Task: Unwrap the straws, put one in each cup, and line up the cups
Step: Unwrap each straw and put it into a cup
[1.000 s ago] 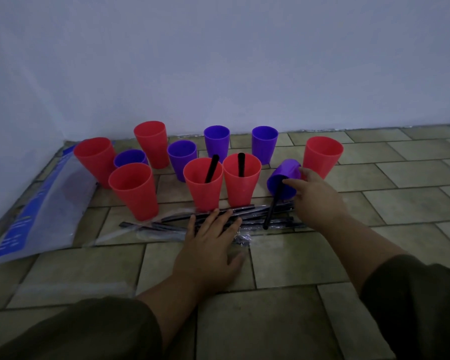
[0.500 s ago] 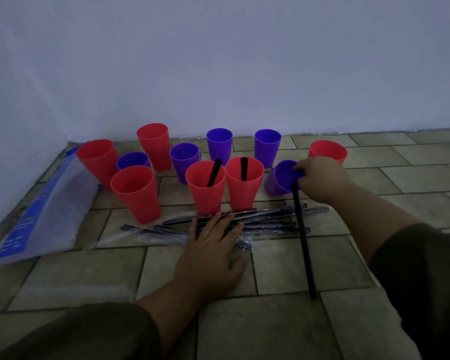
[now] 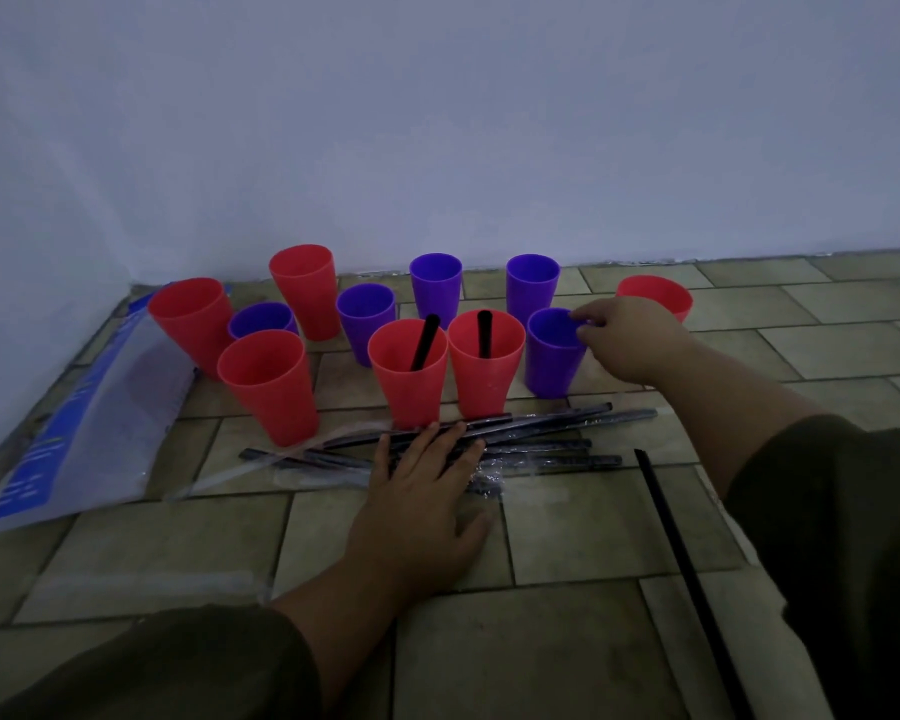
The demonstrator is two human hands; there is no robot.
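Front row, left to right: first cup (image 3: 268, 387); second cup (image 3: 409, 379) and third cup (image 3: 484, 374), a straw (image 3: 426, 341) in each; fourth cup (image 3: 552, 358), right hand (image 3: 630, 340) at rim. Wrapped straws (image 3: 541, 426) lie before row, left hand (image 3: 417, 506) atop. Loose straw (image 3: 681, 553) right of them; plastic bag (image 3: 74, 433) far left.

Plain pale bluish-white painted back wall (image 3: 463, 122) fills the upper half. White side wall (image 3: 27, 262) meets it at a corner far left. Floor of rectangular beige-grey tiles (image 3: 552, 662) with dark grout lines, laid in offset rows, runs up to the wall foot. Light is dim, flat and bluish, with soft shadows.
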